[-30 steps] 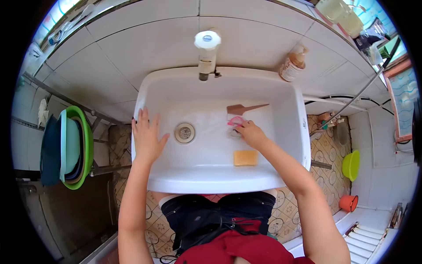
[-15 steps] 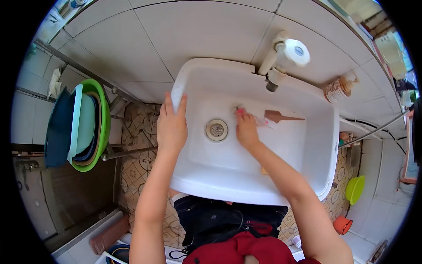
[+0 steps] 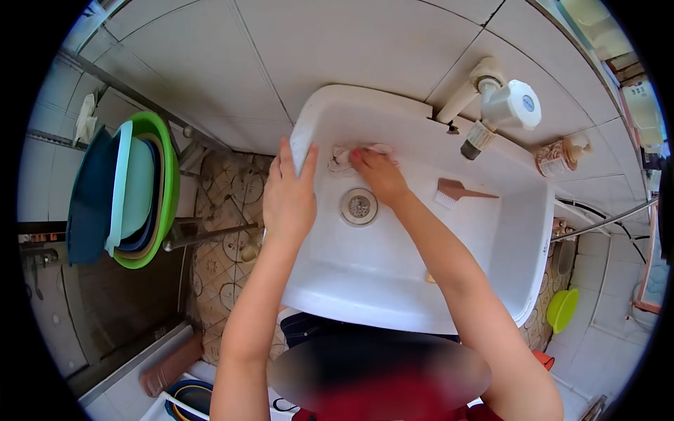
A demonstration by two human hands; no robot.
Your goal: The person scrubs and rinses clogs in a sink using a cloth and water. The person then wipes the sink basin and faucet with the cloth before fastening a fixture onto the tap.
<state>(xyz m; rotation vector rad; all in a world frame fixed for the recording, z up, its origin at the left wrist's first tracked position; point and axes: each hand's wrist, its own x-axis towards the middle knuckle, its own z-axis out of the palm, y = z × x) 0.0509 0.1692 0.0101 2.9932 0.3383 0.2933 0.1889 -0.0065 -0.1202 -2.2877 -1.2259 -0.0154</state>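
Observation:
A white sink (image 3: 351,298) fills the middle of the view. My left hand (image 3: 290,200) rests on its left rim, fingers spread and holding nothing. Inside, above the round drain (image 3: 359,208), my right hand (image 3: 378,172) presses on a pale and pink crumpled cloth (image 3: 341,160) against the sink's inner surface; its fingers partly cover the cloth. A brown brush (image 3: 460,190) with white bristles lies on the right part of the basin. My right forearm hides most of a yellow sponge (image 3: 430,278).
A white-handled tap (image 3: 510,105) stands at the back rim, with a pump bottle (image 3: 559,157) to its right. Stacked basins (image 3: 144,189) hang at the left. A yellow-green bowl (image 3: 562,310) and an orange container (image 3: 543,360) are low on the right.
My right hand has moved left across the basin with the cloth, from beside the brush to above the drain. The view has turned and shifted left. My left hand stays on the left rim.

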